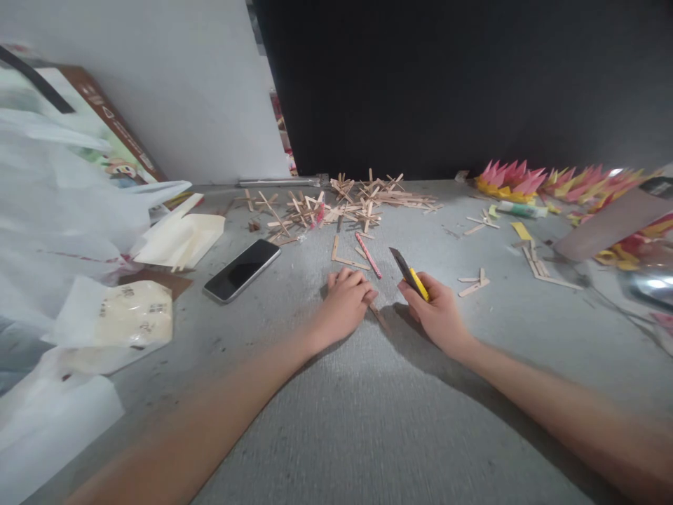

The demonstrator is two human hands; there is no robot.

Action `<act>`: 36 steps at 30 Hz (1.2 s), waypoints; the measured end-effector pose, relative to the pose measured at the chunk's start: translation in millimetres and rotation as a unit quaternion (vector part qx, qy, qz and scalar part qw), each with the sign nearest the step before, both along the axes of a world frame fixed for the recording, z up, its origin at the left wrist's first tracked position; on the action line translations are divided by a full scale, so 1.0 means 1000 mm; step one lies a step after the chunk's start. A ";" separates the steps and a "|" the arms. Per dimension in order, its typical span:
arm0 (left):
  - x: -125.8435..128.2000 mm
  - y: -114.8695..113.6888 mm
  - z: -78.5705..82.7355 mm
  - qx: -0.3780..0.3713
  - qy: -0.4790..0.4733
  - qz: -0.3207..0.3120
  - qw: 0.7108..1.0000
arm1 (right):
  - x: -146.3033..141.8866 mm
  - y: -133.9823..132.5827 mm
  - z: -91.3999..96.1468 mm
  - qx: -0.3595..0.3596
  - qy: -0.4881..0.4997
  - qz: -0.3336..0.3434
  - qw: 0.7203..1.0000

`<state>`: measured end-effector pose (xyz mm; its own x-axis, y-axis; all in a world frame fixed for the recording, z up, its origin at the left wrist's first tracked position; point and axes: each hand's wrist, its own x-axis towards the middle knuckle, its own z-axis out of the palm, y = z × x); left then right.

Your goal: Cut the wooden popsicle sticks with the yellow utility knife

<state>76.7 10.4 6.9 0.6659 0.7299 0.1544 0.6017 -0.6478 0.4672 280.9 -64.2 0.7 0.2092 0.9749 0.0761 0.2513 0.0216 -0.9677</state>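
Observation:
My right hand [439, 312] is closed around a yellow and black utility knife [411, 277], its dark blade pointing up and to the left above the table. To its left, my left hand [345, 301] rests on the grey table with fingers curled over a wooden craft stick [379, 319]; the stick's near end sticks out toward me. Just beyond that hand lie an L of joined sticks [336, 254] and a red-and-white patterned pencil [369, 256]. The far end of the held stick is hidden under my fingers.
A heap of craft sticks [368, 203] lies at the back. On the left are a phone [242, 270], papers [181, 238] and plastic bags [68, 210]. Pink and yellow paper flowers [510, 181], a glue tube [520, 209] and small stick pieces [474, 283] lie on the right.

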 end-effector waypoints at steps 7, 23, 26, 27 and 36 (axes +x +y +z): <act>0.000 -0.013 0.009 0.061 -0.051 0.099 0.992 | 0.001 0.001 -0.003 -0.003 -0.002 -0.004 1.000; -0.042 -0.013 0.013 -0.090 0.002 -0.093 0.992 | 0.039 -0.025 0.054 -0.035 -0.312 0.225 0.922; -0.047 -0.011 0.011 -0.076 -0.006 -0.109 0.991 | 0.037 -0.035 0.049 -0.057 -0.377 0.249 0.890; -0.047 -0.011 0.010 -0.069 -0.007 -0.112 0.991 | 0.036 -0.036 0.047 -0.067 -0.399 0.254 0.878; -0.048 -0.011 0.003 -0.034 -0.003 -0.120 0.992 | 0.029 -0.033 0.042 -0.148 -0.533 0.260 0.791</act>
<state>28.3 -0.5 10.2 0.8215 0.5585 0.1152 0.4302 -0.7396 0.5177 310.4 -97.0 42.2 -0.2545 0.9164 -0.3090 0.9603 0.2017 -0.1929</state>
